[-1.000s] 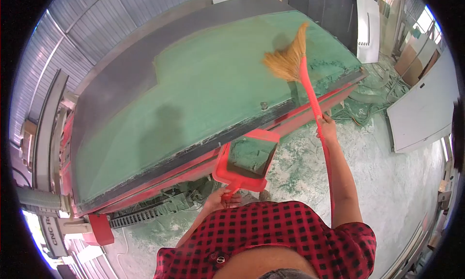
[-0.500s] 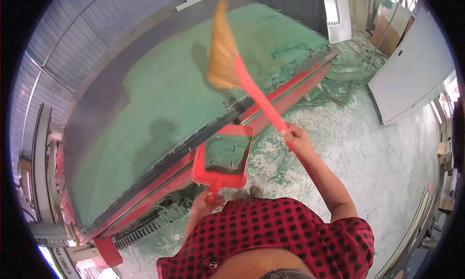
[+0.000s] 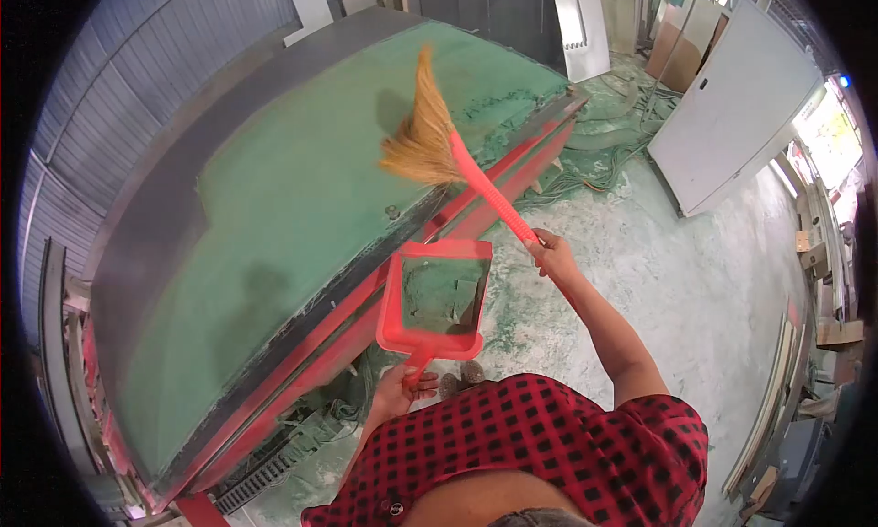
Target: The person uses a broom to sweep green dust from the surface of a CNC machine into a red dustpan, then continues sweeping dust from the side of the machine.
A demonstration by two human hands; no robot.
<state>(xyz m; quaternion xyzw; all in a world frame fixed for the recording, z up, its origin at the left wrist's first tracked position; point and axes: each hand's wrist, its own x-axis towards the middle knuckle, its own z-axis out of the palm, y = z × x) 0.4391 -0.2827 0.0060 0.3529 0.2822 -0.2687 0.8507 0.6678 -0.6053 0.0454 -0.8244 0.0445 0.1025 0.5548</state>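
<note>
My left hand [image 3: 402,389] is closed round the short handle of a red dustpan [image 3: 430,342]. Green dust and a few scraps lie in the pan, which is held beside the edge of a large machine bed [image 3: 302,216] coated in green dust. In my right hand [image 3: 551,255] is a broom [image 3: 489,190] with a ribbed red handle, fingers wrapped round the grip. Its tan bristles [image 3: 425,134] are raised and fanned out over the dusty bed, pointing away from me.
Cables and hoses [image 3: 594,170] lie on the floor past the bed's far right corner. A large pale cabinet [image 3: 736,106] stands at the right. Boards and long strips [image 3: 766,408] line the right side. The concrete floor [image 3: 631,252] has green dust on it.
My view has shifted to the right. The broom's bristles have spread and sit a little lower over the bed. Both hands keep their hold on the broom and dustpan.
</note>
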